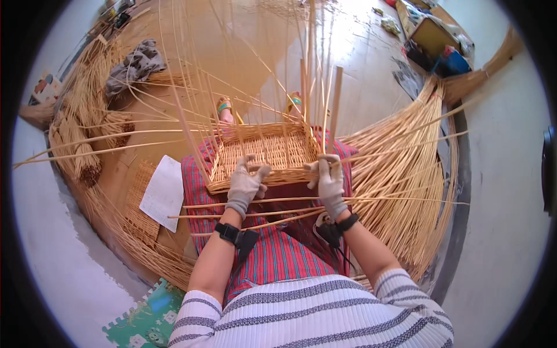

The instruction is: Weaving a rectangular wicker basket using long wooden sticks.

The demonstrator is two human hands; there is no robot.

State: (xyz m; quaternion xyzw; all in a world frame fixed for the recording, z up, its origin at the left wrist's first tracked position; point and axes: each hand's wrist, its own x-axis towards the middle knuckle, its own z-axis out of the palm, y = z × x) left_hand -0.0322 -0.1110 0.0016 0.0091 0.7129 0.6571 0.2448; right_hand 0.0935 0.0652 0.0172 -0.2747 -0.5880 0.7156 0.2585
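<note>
A shallow rectangular wicker basket, part woven, rests on my lap, tilted a little. Long thin stakes rise from its walls, and thicker posts stand at the corners. My left hand, in a pale knit glove, grips the near wall left of its middle, thumb and fingers closed at the rim. At the near right corner, my right hand, gloved too, has its fingers closed round a wicker rod that runs off to the right. My palms hide part of the near wall.
Several loose rods lie across the red striped cloth on my lap. A large bundle of rods spreads out on the right, with more bundles at the left. A white sheet lies over a woven panel.
</note>
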